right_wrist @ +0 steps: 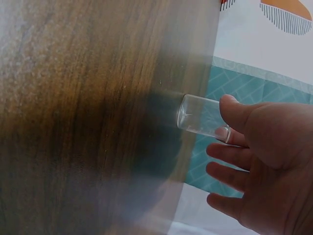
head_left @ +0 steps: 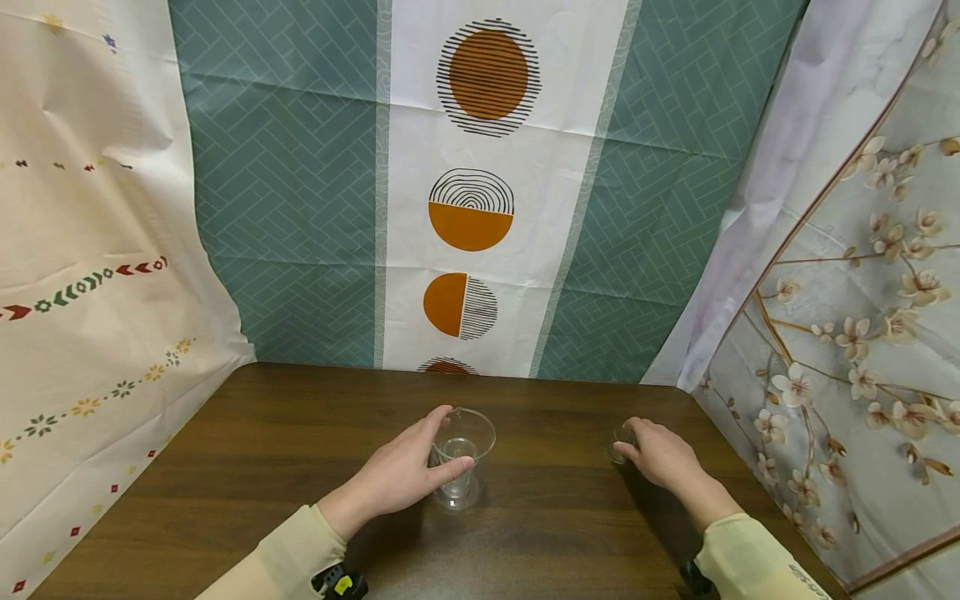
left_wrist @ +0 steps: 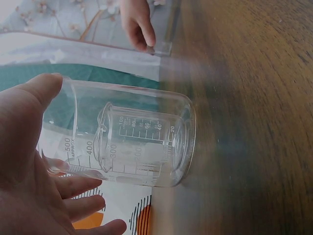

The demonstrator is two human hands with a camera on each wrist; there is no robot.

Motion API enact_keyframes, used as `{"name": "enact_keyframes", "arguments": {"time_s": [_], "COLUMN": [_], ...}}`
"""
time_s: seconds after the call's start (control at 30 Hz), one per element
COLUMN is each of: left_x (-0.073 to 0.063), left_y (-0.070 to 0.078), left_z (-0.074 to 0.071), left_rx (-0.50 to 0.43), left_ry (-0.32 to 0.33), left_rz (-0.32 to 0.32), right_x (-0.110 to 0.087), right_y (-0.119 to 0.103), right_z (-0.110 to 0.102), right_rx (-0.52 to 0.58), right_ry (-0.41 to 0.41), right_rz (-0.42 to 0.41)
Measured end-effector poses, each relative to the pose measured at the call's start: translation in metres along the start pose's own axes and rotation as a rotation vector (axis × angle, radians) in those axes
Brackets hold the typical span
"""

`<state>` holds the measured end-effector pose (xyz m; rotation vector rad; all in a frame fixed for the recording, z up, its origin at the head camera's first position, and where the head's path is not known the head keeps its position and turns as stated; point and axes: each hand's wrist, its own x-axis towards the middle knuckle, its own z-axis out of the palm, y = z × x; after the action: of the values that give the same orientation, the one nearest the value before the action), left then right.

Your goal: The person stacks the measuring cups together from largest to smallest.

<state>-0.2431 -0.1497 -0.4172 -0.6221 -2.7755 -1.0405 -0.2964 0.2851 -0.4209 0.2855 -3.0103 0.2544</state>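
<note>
Left of the table's middle stands a large clear glass beaker (head_left: 486,437), marked up to 500 in the left wrist view. A smaller beaker (left_wrist: 142,139), marked up to 100, sits upright inside it. My left hand (head_left: 401,471) grips the large beaker at its rim, thumb on one side and index finger on the other, the remaining fingers spread loosely. Farther right, my right hand (head_left: 663,454) pinches a small clear glass vessel (right_wrist: 200,115) near its top between thumb and index finger. Its base is right at the tabletop, and the other fingers are held apart from it.
The brown wooden table (head_left: 540,550) carries both glass pieces. A green and white patterned cloth (head_left: 300,208) hangs at the back edge. A cream cloth (head_left: 90,250) hangs on the left, and a flowered one (head_left: 862,333) lines the right side.
</note>
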Motion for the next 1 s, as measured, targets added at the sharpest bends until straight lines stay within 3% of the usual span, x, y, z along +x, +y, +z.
{"name": "enact_keyframes", "arguments": {"time_s": [0.3, 0.57, 1.0], "left_x": [0.0, 0.0, 0.001], "left_y": [-0.001, -0.002, -0.002], "left_z": [0.001, 0.002, 0.002], "left_rx": [-0.002, 0.003, 0.008], "left_ry": [-0.001, -0.001, 0.002], "left_rz": [-0.001, -0.002, -0.001], "right_x": [0.011, -0.001, -0.004], "right_y": [0.027, 0.003, -0.001], "right_z": [0.019, 0.001, -0.003], "right_rx": [0.009, 0.006, 0.005], "right_ry": [0.039, 0.019, 0.011], "right_rz": [-0.05, -0.014, 0.001]}}
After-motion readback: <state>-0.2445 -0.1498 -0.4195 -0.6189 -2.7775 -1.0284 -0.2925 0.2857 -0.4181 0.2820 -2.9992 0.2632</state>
